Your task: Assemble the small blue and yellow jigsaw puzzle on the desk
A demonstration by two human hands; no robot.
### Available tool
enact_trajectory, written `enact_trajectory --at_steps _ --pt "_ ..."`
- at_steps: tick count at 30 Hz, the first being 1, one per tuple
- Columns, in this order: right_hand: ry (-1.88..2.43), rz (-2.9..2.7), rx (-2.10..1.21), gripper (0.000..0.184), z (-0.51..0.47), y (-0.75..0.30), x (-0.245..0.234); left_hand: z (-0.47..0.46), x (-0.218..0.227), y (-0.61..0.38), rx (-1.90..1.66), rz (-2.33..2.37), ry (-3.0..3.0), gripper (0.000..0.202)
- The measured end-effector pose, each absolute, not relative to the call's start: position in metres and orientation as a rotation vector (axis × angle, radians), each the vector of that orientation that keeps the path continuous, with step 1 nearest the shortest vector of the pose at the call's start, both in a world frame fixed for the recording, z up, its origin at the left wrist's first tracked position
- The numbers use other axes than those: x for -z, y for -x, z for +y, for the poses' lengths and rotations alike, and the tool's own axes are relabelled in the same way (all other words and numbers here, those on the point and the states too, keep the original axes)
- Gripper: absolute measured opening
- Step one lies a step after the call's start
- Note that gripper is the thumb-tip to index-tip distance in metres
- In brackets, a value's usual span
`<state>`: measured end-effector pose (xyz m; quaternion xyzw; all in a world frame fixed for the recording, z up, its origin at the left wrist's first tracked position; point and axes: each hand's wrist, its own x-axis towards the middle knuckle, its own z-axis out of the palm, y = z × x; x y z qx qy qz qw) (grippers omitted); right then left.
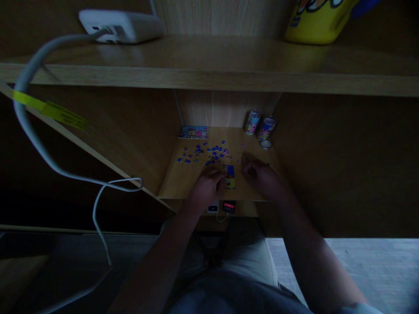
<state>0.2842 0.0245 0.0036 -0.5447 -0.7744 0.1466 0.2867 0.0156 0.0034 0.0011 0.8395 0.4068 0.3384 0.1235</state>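
A small block of joined jigsaw pieces (230, 178), blue and yellow, lies near the front edge of the lower shelf. At its left side my left hand (209, 185) is closed, fingertips at the block's edge; anything pinched there is too dark to see. To the right of the block, my right hand (260, 175) rests low over the shelf with thumb and fingers curled together. What it grips, if anything, is too small to make out. Several loose jigsaw pieces (214, 153), mostly blue, are scattered beyond my hands.
A picture card (194, 132) lies at the back left. Two printed cans (252, 122) stand back right, with a round lid (265, 144) before them. Above are an upper shelf (209, 78), white device (121, 26) and yellow mug (316, 24). A cable (49, 148) loops down left. A phone (228, 206) sits below.
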Motion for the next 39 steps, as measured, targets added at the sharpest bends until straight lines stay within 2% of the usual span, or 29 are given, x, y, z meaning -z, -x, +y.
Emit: enact_trajectory --at_steps 5,13,33,39 --pt "1.366 -1.951 -0.602 0.010 0.030 -0.262 -0.010 0.003 -0.005 -0.017 -0.972 1.137 -2.493 0.025" --pt "1.211 -1.994 -0.655 0.014 0.041 -0.223 0.000 0.003 -0.004 -0.015 -0.931 1.119 -2.504 0.030" --pt "1.297 -2.030 -0.426 0.007 0.043 -0.221 0.012 0.002 -0.005 -0.017 -0.889 1.157 -2.517 0.022" --pt "1.283 -2.044 -0.375 0.012 0.040 -0.219 0.008 0.001 -0.008 -0.017 -0.875 1.148 -2.522 0.024"
